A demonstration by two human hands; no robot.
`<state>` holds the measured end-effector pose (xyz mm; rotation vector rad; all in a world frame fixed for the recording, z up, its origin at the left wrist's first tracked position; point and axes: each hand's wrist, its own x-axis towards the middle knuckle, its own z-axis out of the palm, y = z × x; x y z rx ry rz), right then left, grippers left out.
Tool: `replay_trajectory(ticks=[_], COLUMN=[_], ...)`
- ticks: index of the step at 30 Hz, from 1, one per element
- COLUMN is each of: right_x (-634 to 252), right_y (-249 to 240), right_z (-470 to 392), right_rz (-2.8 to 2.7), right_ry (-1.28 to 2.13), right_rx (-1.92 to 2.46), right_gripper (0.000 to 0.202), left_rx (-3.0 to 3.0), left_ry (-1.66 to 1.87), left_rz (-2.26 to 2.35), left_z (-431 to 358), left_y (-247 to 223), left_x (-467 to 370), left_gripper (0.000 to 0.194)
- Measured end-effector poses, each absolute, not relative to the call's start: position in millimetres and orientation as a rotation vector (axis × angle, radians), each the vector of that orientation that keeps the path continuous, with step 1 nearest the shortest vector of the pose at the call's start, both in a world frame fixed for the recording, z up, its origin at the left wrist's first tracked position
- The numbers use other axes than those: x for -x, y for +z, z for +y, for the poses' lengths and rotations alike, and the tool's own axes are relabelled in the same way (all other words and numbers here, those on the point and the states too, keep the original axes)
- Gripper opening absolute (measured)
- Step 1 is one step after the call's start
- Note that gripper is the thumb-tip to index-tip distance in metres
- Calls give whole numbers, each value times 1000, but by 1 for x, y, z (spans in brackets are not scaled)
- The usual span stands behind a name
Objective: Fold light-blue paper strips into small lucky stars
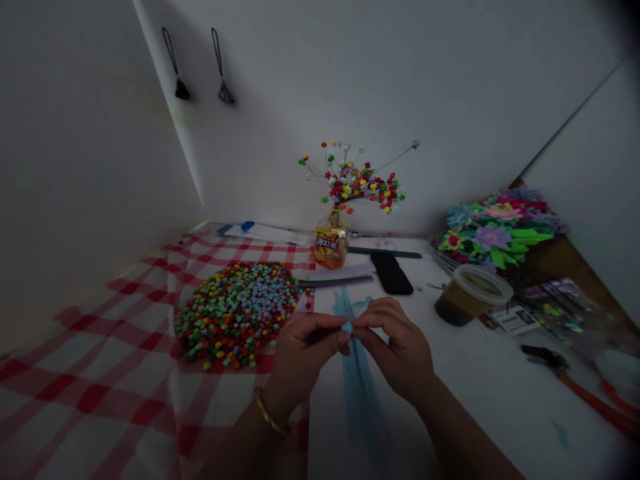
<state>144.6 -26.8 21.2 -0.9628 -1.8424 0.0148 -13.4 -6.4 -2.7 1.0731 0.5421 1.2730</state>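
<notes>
Between my two hands, at the fingertips, is a small light-blue folded paper star [347,327]. My left hand [313,343], with a gold bangle at the wrist, pinches it from the left. From the right, the thumb and forefinger of my right hand [397,340] press on it as well. Below and behind them lie long light-blue paper strips [357,387] on the white tabletop. A big heap of small colourful paper stars [240,310] spreads over the red-and-white checked cloth [145,410] to the left.
A bottle [332,243] holding wired stars stands at the back. Near it lie a black phone [391,272] and dark strips [340,281]. On the right are a plastic tub [470,293] of dark liquid, pliers [547,358] with orange handles and fuzzy craft flowers [495,230].
</notes>
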Motion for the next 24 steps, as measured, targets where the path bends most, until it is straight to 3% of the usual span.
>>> replay_trajectory(ticks=[24], right_x=[-135], right_y=[18], right_z=[-32], right_rz=[-1825], right_ry=[-73], right_rx=[919], right_gripper=[12], left_rx=[-1071], left_ry=[1296], left_rz=[471], left_z=[-7], left_y=[-5], left_x=[12], left_gripper=[14])
